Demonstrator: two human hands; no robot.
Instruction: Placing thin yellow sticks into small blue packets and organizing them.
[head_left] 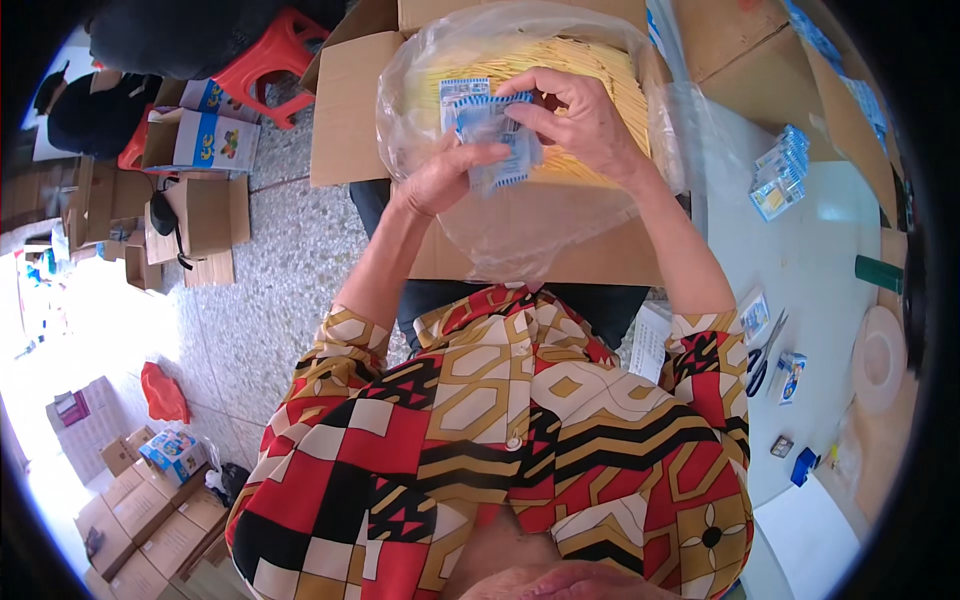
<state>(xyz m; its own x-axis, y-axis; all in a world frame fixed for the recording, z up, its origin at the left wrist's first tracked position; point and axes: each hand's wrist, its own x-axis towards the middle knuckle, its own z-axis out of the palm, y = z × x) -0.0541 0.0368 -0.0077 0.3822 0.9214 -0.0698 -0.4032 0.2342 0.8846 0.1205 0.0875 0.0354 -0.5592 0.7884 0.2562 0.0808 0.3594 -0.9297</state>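
My left hand (pixel 438 180) grips small clear plastic packets (pixel 490 120) with blue printed edges, its thumb lying across the front one. They overlap, so their number is hard to make out. My right hand (pixel 590 125) has its thumb and forefinger closed at the upper right edge of the front packet; the other fingers are curled. Both hands are above an open cardboard box (pixel 570 235) lined with a clear plastic bag (pixel 400 110). Many thin, flat yellow pieces (pixel 600 65) fill the bag.
On the pale table (pixel 835 230) to the right lie a pile of similar packets (pixel 780 172), scissors (pixel 766 355) and a tape roll (pixel 880 357). Another carton (pixel 735 55) stands far right. A red stool (pixel 265 70) and stacked cartons (pixel 150 520) occupy the floor on the left.
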